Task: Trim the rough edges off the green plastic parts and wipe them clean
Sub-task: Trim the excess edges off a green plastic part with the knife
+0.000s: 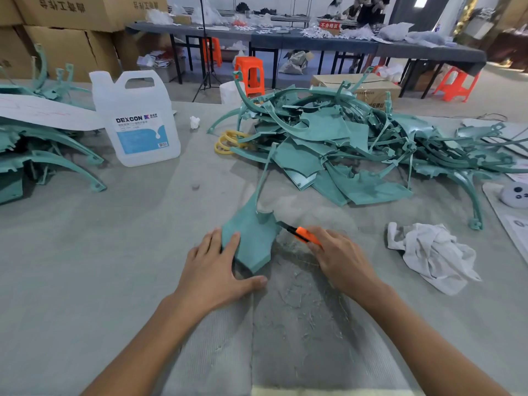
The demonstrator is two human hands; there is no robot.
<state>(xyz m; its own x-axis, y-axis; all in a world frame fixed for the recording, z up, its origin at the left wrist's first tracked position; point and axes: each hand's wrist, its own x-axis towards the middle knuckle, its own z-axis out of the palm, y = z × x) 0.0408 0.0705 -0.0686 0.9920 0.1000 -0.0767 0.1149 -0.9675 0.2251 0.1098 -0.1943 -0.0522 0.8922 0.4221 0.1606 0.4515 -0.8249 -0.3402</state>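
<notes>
Trimming a green part w/ the knife

My left hand (pixel 213 262) presses the green part (pixel 253 238) flat on the table, fingers straight; its long arm runs away from me. Right hand (pixel 338 257) grips the orange knife (pixel 300 232), blade at the part's right edge.

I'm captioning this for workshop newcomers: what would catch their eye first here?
A tangled heap of green plastic parts fills the far right of the table. Up front, the left hand presses one green part flat while the right hand holds an orange utility knife at its edge. A clear DEXCON jug stands far left.
</notes>
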